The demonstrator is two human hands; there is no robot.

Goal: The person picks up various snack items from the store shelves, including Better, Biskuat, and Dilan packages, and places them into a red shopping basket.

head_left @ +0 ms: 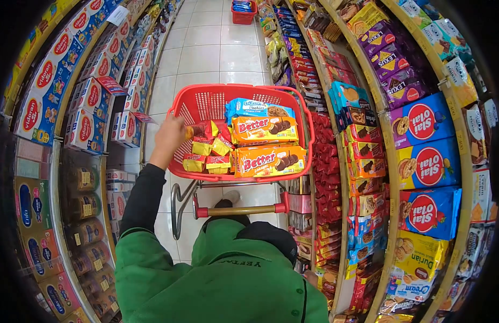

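Note:
My left hand (169,139) reaches over the left rim of a red shopping basket (178,102). Its fingers are closed on a small biscuit packet (194,131), orange-brown and partly hidden. Beside it in the basket lie several small red-and-yellow Better packets (218,163). On the right side sit a large yellow Better pack (271,161), a second Better pack (264,130) behind it, and a blue cookie pack (252,110) at the back. Only a bit of my right hand (311,278) shows, low by the right shelf; its fingers are hidden.
The basket rests on a trolley with a handle bar (241,210). Left shelves hold Vidoran boxes (60,44) and jars (88,233). Right shelves carry biscuit packs such as Slai O'lai (428,166) and Lexus (386,60). Another red basket (243,16) stands on the tiled floor (206,59) ahead.

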